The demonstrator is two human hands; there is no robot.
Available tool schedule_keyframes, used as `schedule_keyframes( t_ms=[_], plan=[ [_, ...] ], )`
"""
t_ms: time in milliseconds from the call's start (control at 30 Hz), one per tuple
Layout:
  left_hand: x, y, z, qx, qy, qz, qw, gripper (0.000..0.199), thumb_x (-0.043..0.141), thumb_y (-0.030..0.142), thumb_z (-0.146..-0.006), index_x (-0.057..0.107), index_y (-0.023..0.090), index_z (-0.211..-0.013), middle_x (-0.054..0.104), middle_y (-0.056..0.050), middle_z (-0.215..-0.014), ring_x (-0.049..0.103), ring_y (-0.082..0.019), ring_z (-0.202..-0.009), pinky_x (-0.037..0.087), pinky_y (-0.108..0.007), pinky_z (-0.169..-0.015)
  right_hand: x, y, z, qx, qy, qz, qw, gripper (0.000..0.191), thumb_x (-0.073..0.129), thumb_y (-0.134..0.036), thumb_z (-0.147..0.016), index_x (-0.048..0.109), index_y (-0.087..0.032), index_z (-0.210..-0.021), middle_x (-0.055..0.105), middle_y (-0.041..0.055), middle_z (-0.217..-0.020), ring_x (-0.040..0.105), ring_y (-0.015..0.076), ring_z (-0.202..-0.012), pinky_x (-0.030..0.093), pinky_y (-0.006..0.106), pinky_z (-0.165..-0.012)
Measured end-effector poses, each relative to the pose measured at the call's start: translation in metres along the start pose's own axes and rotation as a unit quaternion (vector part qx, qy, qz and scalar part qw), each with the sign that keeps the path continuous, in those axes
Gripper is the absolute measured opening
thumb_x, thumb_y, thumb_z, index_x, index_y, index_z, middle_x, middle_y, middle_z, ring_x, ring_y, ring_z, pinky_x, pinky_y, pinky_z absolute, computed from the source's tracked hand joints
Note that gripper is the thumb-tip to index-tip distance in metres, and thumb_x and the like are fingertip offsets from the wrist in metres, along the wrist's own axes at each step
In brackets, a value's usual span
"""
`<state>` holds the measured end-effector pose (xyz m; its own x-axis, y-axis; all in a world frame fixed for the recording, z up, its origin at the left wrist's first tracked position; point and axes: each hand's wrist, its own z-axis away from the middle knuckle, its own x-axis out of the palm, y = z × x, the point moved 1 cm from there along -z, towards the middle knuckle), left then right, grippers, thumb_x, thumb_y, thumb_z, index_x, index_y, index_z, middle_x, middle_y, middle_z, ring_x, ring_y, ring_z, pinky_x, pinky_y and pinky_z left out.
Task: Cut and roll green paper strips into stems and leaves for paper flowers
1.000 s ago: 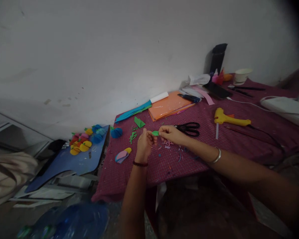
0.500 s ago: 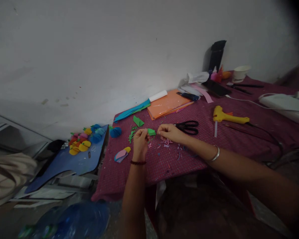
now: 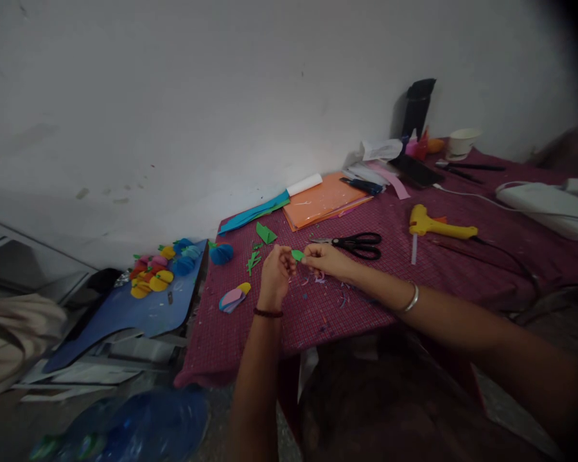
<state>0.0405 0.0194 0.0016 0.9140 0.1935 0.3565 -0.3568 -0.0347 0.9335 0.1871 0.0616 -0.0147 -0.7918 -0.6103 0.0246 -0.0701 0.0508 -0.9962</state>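
A small green paper piece (image 3: 297, 255), leaf-like in outline, is pinched between the thumb and fingers of my right hand (image 3: 328, 260). Just left of it is my left hand (image 3: 277, 273), its fingers loosely bent and apart; whether a fingertip touches the paper I cannot tell. Behind my right hand lie black-handled scissors (image 3: 359, 245), blades pointing left. Folded green paper (image 3: 266, 233) and narrow green offcuts (image 3: 253, 260) rest beyond my left hand. Nearer me on the left is a stack of pink, blue and yellow paper shapes (image 3: 234, 298).
Orange sheets (image 3: 313, 204) and blue strips (image 3: 253, 215) lie by the wall. On the right are a yellow glue gun (image 3: 440, 226) with a cord, a phone (image 3: 417, 171) and a white cup (image 3: 462, 142). Colourful paper ornaments (image 3: 161, 264) sit on a blue board (image 3: 158, 314) at left.
The green paper has passed from my left hand's pinch to my right hand. My left fingers have loosened and spread. The view has shifted slightly.
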Motion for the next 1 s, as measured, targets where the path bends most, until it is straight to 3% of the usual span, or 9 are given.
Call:
schedule_keyframes(
  t_ms=[100,233,367,500,633,767,800,900,1000],
  plan=[
    [0.003,0.0,0.001,-0.01,-0.022,0.007,1.0,0.037,0.06,0.053,-0.076,0.058,0.016,-0.08,0.054,0.003,-0.057,0.049,-0.007,-0.047,0.035,-0.021,-0.046,0.001,0.001,0.001,0.021,0.021,-0.041,0.999,0.023,0.066,-0.037,-0.074,0.054,-0.017,-0.07,0.059,-0.0043,-0.058,0.046,0.0044,-0.039,0.033,0.016,-0.037],
    [0.006,-0.005,0.003,0.017,-0.047,-0.047,0.998,0.027,0.072,0.037,-0.069,0.055,0.016,-0.074,0.055,0.004,-0.057,0.049,-0.006,-0.049,0.033,-0.02,-0.048,0.001,0.001,0.001,0.011,0.028,-0.063,0.998,0.023,0.066,-0.036,-0.073,0.058,-0.015,-0.067,0.06,-0.0025,-0.058,0.046,0.0041,-0.04,0.033,0.018,-0.039],
    [0.009,-0.013,0.004,0.04,-0.038,-0.084,0.995,0.018,0.073,0.025,-0.068,0.058,0.015,-0.07,0.057,0.004,-0.054,0.045,-0.006,-0.045,0.029,-0.021,-0.046,0.004,0.002,0.001,0.022,0.036,-0.059,0.997,0.022,0.064,-0.035,-0.073,0.057,-0.016,-0.064,0.057,-0.003,-0.052,0.043,0.0047,-0.038,0.03,0.018,-0.037],
    [0.009,-0.013,0.003,0.057,-0.014,-0.052,0.997,0.015,0.073,0.015,-0.068,0.059,0.015,-0.064,0.053,0.003,-0.051,0.044,-0.006,-0.046,0.029,-0.022,-0.046,0.008,0.001,0.003,0.028,0.039,-0.024,0.999,0.017,0.059,-0.03,-0.077,0.055,-0.018,-0.066,0.056,-0.0026,-0.053,0.043,0.0057,-0.039,0.029,0.019,-0.037],
    [-0.02,0.019,-0.009,0.092,0.058,0.018,0.994,0.019,0.07,0.019,-0.073,0.051,0.018,-0.07,0.06,0.005,-0.062,0.052,-0.005,-0.054,0.038,-0.018,-0.051,-0.003,-0.009,0.003,0.0,0.067,0.019,0.998,0.013,0.056,-0.026,-0.081,0.053,-0.019,-0.07,0.057,-0.0012,-0.06,0.045,0.0071,-0.044,0.032,0.022,-0.041],
    [-0.069,0.061,-0.023,0.076,0.169,0.05,0.981,0.022,0.069,0.013,-0.073,0.048,0.018,-0.068,0.058,0.007,-0.058,0.055,-0.004,-0.052,0.041,-0.015,-0.051,-0.042,-0.024,-0.006,-0.02,0.085,0.084,0.993,0.011,0.057,-0.025,-0.079,0.056,-0.018,-0.07,0.057,-0.0011,-0.061,0.046,0.0087,-0.048,0.035,0.023,-0.047],
    [-0.078,0.066,-0.024,0.073,0.173,0.038,0.981,0.02,0.068,0.01,-0.073,0.05,0.018,-0.069,0.059,0.007,-0.058,0.056,-0.004,-0.053,0.042,-0.015,-0.051,-0.053,-0.026,-0.01,-0.013,0.074,0.1,0.992,0.01,0.059,-0.024,-0.076,0.057,-0.018,-0.068,0.057,-0.0011,-0.059,0.046,0.0093,-0.049,0.035,0.024,-0.048],
    [-0.091,0.065,-0.027,0.041,0.147,0.002,0.988,0.016,0.069,0.007,-0.073,0.058,0.019,-0.077,0.062,0.006,-0.061,0.056,-0.005,-0.053,0.043,-0.014,-0.049,-0.082,-0.025,-0.021,-0.04,0.037,0.284,0.957,0.006,0.059,-0.022,-0.076,0.062,-0.019,-0.072,0.061,0.0011,-0.066,0.051,0.0124,-0.057,0.035,0.025,-0.054],
    [-0.091,0.045,-0.029,-0.012,0.113,-0.017,0.993,0.023,0.079,0.014,-0.063,0.058,0.016,-0.073,0.062,0.004,-0.061,0.055,-0.005,-0.052,0.041,-0.015,-0.047,-0.093,-0.016,-0.028,-0.054,0.011,0.45,0.891,0.008,0.059,-0.022,-0.078,0.066,-0.019,-0.08,0.066,0.0052,-0.078,0.056,0.0169,-0.068,0.037,0.028,-0.062]
  ],
)
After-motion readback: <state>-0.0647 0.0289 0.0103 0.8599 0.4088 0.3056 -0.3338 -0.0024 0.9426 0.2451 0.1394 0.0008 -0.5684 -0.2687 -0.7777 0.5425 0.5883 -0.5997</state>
